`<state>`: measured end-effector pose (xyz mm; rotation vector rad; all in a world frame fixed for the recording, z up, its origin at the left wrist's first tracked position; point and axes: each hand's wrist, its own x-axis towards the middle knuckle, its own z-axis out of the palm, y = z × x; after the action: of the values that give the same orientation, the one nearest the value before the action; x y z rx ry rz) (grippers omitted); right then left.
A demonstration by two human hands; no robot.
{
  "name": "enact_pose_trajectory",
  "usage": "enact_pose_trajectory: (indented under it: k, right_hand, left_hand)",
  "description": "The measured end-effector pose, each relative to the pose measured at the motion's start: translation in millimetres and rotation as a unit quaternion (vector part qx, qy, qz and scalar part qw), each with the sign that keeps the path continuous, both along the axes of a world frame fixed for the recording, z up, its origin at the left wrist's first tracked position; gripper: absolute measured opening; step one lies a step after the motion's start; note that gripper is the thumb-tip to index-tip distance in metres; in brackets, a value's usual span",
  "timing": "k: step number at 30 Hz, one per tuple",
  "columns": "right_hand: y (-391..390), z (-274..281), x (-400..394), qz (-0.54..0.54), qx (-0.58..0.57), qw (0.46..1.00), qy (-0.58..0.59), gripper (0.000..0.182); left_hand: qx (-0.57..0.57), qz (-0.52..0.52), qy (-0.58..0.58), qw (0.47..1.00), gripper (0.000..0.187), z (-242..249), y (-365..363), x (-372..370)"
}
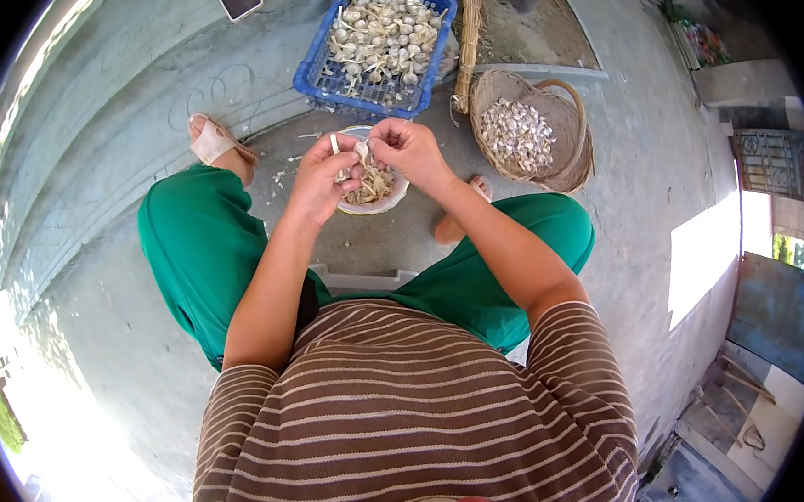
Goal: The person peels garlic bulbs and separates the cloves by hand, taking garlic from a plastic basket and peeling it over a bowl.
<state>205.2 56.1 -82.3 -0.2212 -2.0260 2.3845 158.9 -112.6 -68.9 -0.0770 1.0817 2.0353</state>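
Bright light patches the grey concrete floor [638, 191] beside pale steps [90, 114].

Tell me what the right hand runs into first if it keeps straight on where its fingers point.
Probably the garlic at the left hand's fingertips, then those fingers. The right hand may already touch it; depth is unclear.

Bright daylight, glare at lower left, fisheye-curved edges, black corners.

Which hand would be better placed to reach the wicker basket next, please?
Probably the right hand: it is nearer the wicker basket, which stands to the right, while the left hand is farther across; both are at the garlic.
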Motion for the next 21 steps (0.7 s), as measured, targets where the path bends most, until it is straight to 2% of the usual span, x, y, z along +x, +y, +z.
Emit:
enact_pose_trajectory:
  k: [2,4,5,7,8,10,11,13,15,16,17,18,19,21]
  right_hand:
    - [0,-10,-3,-0.011,0.034,0.999,-0.002,0.008]
    - [1,-30,-6,-0.036,0.134,0.990,-0.002,0.009]
    - [1,-37,-7,-0.038,0.133,0.990,-0.001,0.009]
    - [2,-52,-8,-0.054,0.266,0.962,0.024,0.010]
    - [2,-59,-9,-0.054,0.266,0.962,0.026,0.010]
    - [6,-82,-9,-0.002,0.381,0.923,0.055,0.009]
    - [8,-95,-8,-0.003,0.381,0.923,0.057,0.009]
    - [10,-106,-9,0.026,0.484,0.855,0.183,0.008]
    - [14,-96,-14,0.000,0.483,0.856,0.182,0.007]
    - [14,-72,-19,-0.001,0.270,0.961,0.065,0.011]
    - [16,-49,-24,0.000,0.039,0.998,-0.057,0.015]
    - [18,-31,-25,0.030,-0.004,0.998,-0.055,0.017]
    - [16,-16,-25,0.031,-0.004,0.998,-0.055,0.017]
    - [9,5,-20,0.084,-0.019,0.996,-0.034,0.017]
  left_hand:
    - [-0.007,-0.011,-0.008,1.000,0.015,-6,0,1]
    - [-0.014,-0.022,-0.015,1.000,0.016,-2,1,1]
    - [0.012,-0.028,-0.038,0.999,0.018,3,1,2]
    - [0.038,-0.034,-0.060,0.997,0.020,4,0,0]
    - [0.074,-0.046,-0.090,0.992,0.020,-1,-1,-3]
    - [0.111,-0.059,-0.118,0.985,0.019,-9,-1,-5]
    - [0.110,-0.043,-0.116,0.986,0.018,-12,0,-5]
    - [0.108,-0.028,-0.113,0.987,0.017,-14,0,-6]
    - [0.071,0.012,-0.061,0.996,0.015,-17,-1,-6]
    - [0.070,0.014,-0.060,0.996,0.015,-18,0,-6]
    - [0.007,0.030,-0.011,0.999,0.014,-18,1,-6]
    - [-0.056,0.046,0.038,0.997,0.013,-19,2,-6]
    - [-0.056,0.047,0.038,0.997,0.013,-17,3,-6]
    - [-0.097,0.048,0.123,0.986,0.012,-16,5,-4]
